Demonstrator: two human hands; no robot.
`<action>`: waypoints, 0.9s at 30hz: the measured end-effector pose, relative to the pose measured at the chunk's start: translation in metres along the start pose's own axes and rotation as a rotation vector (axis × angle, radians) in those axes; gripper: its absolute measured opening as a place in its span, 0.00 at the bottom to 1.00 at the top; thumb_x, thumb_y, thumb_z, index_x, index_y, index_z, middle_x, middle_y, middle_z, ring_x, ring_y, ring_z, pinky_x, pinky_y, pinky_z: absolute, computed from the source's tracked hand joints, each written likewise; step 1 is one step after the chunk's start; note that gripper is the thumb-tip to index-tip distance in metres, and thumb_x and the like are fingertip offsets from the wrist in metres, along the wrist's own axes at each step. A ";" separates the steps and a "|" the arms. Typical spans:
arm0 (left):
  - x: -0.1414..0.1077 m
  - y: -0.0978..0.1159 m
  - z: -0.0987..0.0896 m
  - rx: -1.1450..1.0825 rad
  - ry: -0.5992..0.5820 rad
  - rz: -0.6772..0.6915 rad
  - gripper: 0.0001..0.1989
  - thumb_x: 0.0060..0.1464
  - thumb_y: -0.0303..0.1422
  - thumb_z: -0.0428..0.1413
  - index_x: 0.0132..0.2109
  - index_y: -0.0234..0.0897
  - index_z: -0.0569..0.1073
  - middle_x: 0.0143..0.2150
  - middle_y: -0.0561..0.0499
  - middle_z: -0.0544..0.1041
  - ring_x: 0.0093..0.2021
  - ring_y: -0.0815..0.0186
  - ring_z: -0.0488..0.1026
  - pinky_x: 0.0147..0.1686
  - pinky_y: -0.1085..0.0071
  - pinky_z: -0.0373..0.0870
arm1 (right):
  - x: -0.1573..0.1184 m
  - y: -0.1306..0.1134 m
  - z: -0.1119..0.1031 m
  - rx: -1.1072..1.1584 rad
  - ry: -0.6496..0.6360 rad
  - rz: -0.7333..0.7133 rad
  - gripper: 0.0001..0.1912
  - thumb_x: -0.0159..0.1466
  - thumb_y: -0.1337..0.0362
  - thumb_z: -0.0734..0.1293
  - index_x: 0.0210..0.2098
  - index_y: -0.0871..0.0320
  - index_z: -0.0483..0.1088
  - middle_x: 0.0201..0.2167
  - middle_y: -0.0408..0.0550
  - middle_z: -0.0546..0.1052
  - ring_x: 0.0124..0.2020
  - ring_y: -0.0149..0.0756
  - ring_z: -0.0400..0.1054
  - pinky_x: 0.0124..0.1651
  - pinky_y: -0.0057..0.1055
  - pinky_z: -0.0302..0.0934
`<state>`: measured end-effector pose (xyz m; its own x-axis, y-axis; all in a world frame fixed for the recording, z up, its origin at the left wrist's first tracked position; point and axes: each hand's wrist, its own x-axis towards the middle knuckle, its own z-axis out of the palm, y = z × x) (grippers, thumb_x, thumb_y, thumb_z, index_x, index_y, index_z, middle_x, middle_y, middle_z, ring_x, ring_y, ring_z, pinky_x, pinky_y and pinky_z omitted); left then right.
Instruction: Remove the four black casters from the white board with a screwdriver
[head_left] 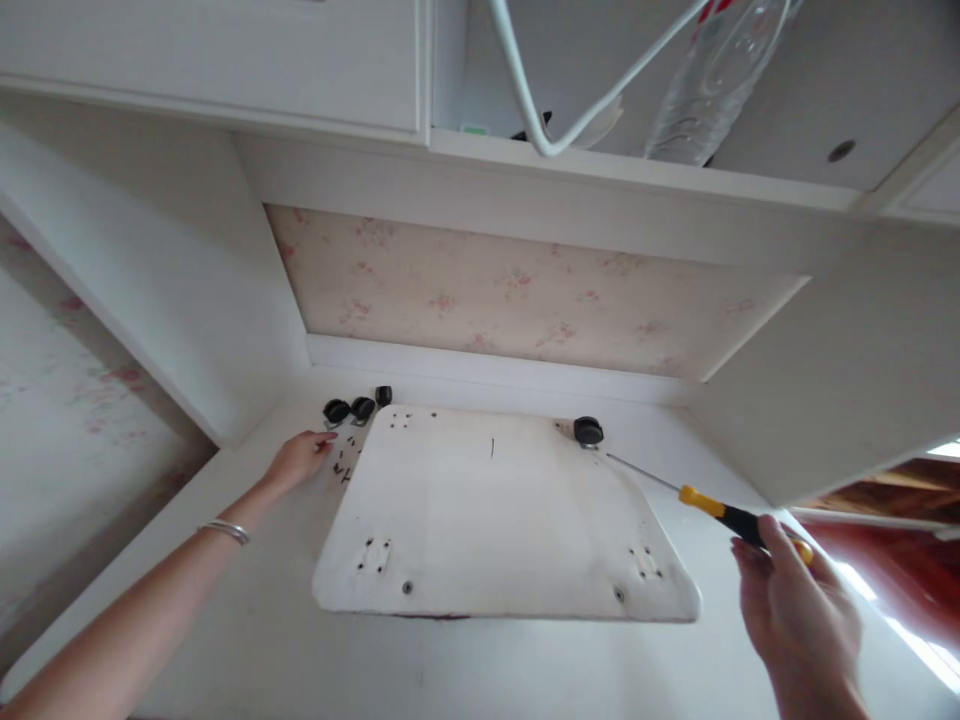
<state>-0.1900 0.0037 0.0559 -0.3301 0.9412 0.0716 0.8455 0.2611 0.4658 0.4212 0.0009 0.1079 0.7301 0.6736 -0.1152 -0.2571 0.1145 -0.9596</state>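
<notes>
A screwdriver (701, 500) with a yellow and black handle is gripped in my right hand (799, 600). Its thin shaft points left, the tip close to a black caster wheel (589, 431) at the far right corner of a white board (487, 510). The board lies flat, with groups of small holes near its other corners. To its left, my left hand (300, 458) has its fingers pinched together beside several small dark screws (342, 468); what they hold is too small to make out. Three loose black casters (363, 408) sit just beyond that hand.
The board lies on a white desktop (262, 600) with side panels (832, 360) at left and right. Overhead is a shelf (637, 175) with a clear plastic bottle (716, 85) and a bent white rod (551, 140) hanging over its edge. Floral wallpaper (480, 290) covers the back.
</notes>
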 end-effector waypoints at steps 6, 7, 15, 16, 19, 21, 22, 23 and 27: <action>-0.003 0.014 -0.009 -0.004 0.059 -0.022 0.18 0.59 0.42 0.47 0.49 0.40 0.73 0.45 0.49 0.80 0.38 0.61 0.77 0.40 0.69 0.69 | -0.001 -0.027 0.032 0.009 -0.056 -0.241 0.20 0.51 0.53 0.77 0.39 0.56 0.75 0.32 0.41 0.74 0.25 0.23 0.61 0.26 0.20 0.60; -0.005 0.020 -0.009 -0.009 0.072 -0.015 0.18 0.59 0.43 0.47 0.49 0.42 0.73 0.45 0.51 0.79 0.36 0.62 0.76 0.39 0.70 0.69 | 0.001 -0.031 0.039 -0.033 -0.065 -0.306 0.21 0.52 0.52 0.77 0.40 0.56 0.74 0.31 0.41 0.74 0.25 0.23 0.62 0.27 0.21 0.60; -0.066 0.102 -0.006 0.058 0.116 0.412 0.19 0.64 0.45 0.46 0.49 0.39 0.73 0.48 0.55 0.73 0.36 0.70 0.73 0.40 0.73 0.69 | 0.029 -0.051 0.098 -0.377 -0.119 -0.651 0.23 0.56 0.48 0.71 0.44 0.57 0.74 0.30 0.44 0.75 0.28 0.33 0.66 0.34 0.32 0.61; -0.077 0.112 -0.002 0.078 0.129 0.499 0.18 0.64 0.45 0.46 0.49 0.40 0.73 0.48 0.55 0.74 0.38 0.69 0.74 0.42 0.72 0.70 | 0.031 -0.054 0.103 -0.415 -0.144 -0.681 0.23 0.56 0.47 0.71 0.43 0.57 0.74 0.30 0.45 0.75 0.29 0.34 0.67 0.35 0.33 0.62; -0.107 0.138 0.011 0.107 0.190 0.820 0.15 0.65 0.41 0.48 0.50 0.40 0.74 0.47 0.51 0.77 0.48 0.62 0.74 0.52 0.64 0.69 | 0.033 -0.063 0.115 -0.512 -0.220 -0.742 0.23 0.56 0.45 0.70 0.42 0.56 0.75 0.28 0.45 0.75 0.28 0.36 0.67 0.36 0.34 0.62; -0.123 0.152 0.019 0.105 0.209 0.925 0.13 0.63 0.38 0.51 0.51 0.41 0.74 0.45 0.50 0.78 0.47 0.62 0.74 0.51 0.65 0.69 | 0.032 -0.069 0.119 -0.548 -0.256 -0.772 0.23 0.57 0.44 0.69 0.42 0.55 0.75 0.28 0.44 0.75 0.28 0.36 0.67 0.36 0.34 0.61; -0.129 0.158 0.023 0.100 0.209 0.937 0.13 0.62 0.38 0.52 0.51 0.42 0.74 0.45 0.50 0.77 0.46 0.63 0.74 0.50 0.66 0.70 | 0.031 -0.072 0.121 -0.561 -0.269 -0.785 0.23 0.57 0.44 0.69 0.41 0.55 0.75 0.28 0.44 0.75 0.28 0.35 0.67 0.35 0.33 0.61; -0.135 0.164 0.026 0.092 0.208 0.933 0.13 0.62 0.38 0.53 0.51 0.42 0.74 0.45 0.50 0.77 0.45 0.63 0.74 0.48 0.66 0.70 | 0.030 -0.074 0.122 -0.573 -0.280 -0.795 0.22 0.58 0.45 0.68 0.41 0.55 0.75 0.27 0.43 0.75 0.28 0.35 0.67 0.35 0.33 0.60; -0.152 0.184 0.039 0.081 0.200 0.923 0.13 0.61 0.38 0.54 0.51 0.41 0.73 0.45 0.49 0.77 0.46 0.63 0.73 0.48 0.67 0.70 | 0.028 -0.080 0.126 -0.622 -0.322 -0.818 0.20 0.59 0.46 0.67 0.41 0.55 0.75 0.25 0.42 0.73 0.26 0.34 0.65 0.34 0.31 0.58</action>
<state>0.0325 -0.0827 0.0963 0.4242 0.7307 0.5349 0.8323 -0.5473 0.0876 0.3828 0.1025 0.2133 0.3102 0.7317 0.6070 0.6669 0.2876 -0.6875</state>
